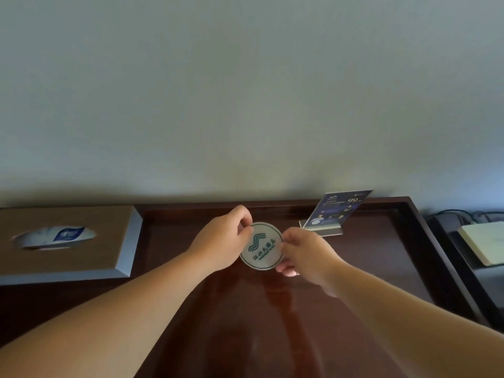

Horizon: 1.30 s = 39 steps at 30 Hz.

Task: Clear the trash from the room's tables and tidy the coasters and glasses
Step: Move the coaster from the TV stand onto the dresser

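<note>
We see both hands on one round coaster (261,245) with a green logo. The left hand (225,238) pinches its left edge, thumb and fingers curled on it. The right hand (306,255) pinches the right edge the same way. The coaster sits mid tabletop (245,323), toward the back, face up to us. We cannot tell if it rests on the wood or hangs just above it.

Risks, as we judge them:
- The grip is on thin edges only. If one hand lets go early, the coaster may tip or drop and slide on the glossy wood.
- The sign (335,211) stands just beside the right hand, behind it. A sweep right or back with that hand could knock it over.
- The tissue box (68,241) lies to the left, well apart from the hands, so there is little risk there.

Edges and room:
- A raised rim (272,204) runs along the back against the wall and down the right side. A coaster pushed back or right would hit it.
- Past the right rim sit a white box (485,241) and cables, out of the way.
- Bare wood lies toward us under the forearms. We judge that the safest way to move.
</note>
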Tool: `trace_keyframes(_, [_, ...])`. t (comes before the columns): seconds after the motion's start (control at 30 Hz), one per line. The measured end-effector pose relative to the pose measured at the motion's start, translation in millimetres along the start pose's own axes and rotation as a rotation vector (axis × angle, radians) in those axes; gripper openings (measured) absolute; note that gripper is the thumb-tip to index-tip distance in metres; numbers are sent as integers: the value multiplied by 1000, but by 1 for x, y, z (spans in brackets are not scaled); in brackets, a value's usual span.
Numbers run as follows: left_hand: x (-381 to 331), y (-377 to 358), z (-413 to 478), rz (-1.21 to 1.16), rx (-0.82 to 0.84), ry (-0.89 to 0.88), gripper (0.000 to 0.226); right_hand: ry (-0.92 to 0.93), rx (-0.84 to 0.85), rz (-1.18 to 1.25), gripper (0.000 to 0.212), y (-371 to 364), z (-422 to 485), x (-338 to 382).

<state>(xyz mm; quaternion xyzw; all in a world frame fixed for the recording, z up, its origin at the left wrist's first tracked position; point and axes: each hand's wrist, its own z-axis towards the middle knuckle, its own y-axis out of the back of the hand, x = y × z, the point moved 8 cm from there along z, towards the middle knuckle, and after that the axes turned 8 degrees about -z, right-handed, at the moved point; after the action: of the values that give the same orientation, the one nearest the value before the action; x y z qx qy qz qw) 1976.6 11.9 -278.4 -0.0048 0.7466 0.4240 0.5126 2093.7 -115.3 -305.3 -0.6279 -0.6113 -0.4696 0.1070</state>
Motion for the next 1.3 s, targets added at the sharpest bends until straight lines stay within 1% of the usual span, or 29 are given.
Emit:
trace_keyframes(0.03, [6, -5, 2, 6, 5, 23, 10, -36, 9, 104, 12, -3, 3, -6])
trace_keyframes(0.1, [21, -18, 5, 38, 46, 68, 36, -101, 11, 272, 11, -7, 10, -15])
trace_keyframes(0.17, [34, -31, 6, 34, 83, 105, 60, -161, 9, 392, 11, -11, 19, -22])
trace_keyframes(0.27, [46, -49, 11, -11, 100, 130, 82, -210, 10, 463, 11, -17, 36, -29])
trace_keyframes(0.33, [51, -56, 17, 17, 74, 153, 90, -239, -3, 450, 9, -20, 47, -35])
trace_keyframes(0.4, [56, -59, 22, 68, 49, 178, 86, -264, -26, 373, 12, -21, 56, -41])
trace_keyframes(0.47, [55, -61, 28, 114, 28, 186, 69, -259, -64, 225, 19, -20, 67, -47])
trace_keyframes(0.53, [52, -62, 32, 145, 12, 191, 50, -192, -117, 19, 31, -15, 77, -45])
trace_keyframes(0.57, [51, -63, 34, 155, 8, 197, 45, -150, -141, -73, 38, -12, 79, -42])
trace_keyframes(0.63, [49, -65, 37, 175, 2, 212, 42, -70, -167, -242, 47, -8, 82, -35])
trace_keyframes(0.67, [48, -66, 38, 184, 0, 219, 42, -39, -167, -312, 48, -7, 83, -31])
trace_keyframes(0.8, [48, -66, 40, 200, -7, 247, 50, 19, -148, -540, 43, -4, 82, -23])
trace_keyframes(0.97, [44, -68, 44, 207, -15, 231, 53, 61, -160, -655, 43, 3, 82, -21])
trace_keyframes(1.17, [43, -68, 47, 199, 6, 188, 52, 106, -202, -676, 47, 8, 79, -20])
trace_keyframes(1.3, [43, -69, 47, 195, 9, 169, 55, 125, -208, -675, 48, 7, 77, -19])
